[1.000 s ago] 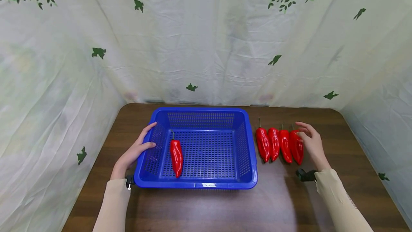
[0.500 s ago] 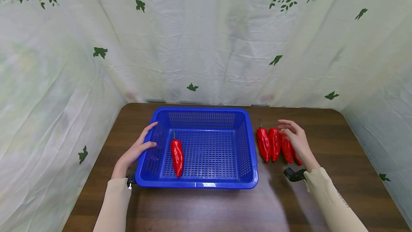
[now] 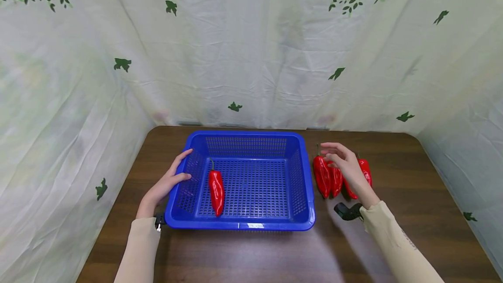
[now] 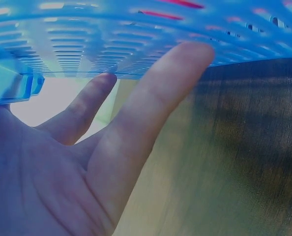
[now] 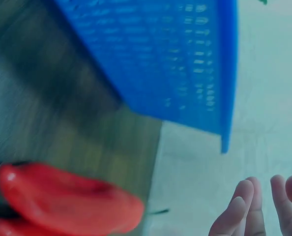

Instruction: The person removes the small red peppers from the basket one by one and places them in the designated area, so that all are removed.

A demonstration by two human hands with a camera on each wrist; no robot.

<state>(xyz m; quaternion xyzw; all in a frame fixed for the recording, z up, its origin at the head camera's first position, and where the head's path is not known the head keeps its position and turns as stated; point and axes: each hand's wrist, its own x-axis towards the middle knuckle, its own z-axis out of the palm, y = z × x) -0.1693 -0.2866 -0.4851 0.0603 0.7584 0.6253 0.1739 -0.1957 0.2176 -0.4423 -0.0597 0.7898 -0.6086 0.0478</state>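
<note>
Right hand moved left above wooden table, leafy curtain behind

Passable from above into the basket, right of the pepper; blocked low beside the pepper row by the right wall.

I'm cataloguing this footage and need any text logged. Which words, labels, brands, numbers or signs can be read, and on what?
None can be read.
Right sleeve: small dark marks, too small to read.
Blue basket, front rim: pale patch, perhaps glare, no legible lettering.
Red peppers: no lettering seen.
</note>
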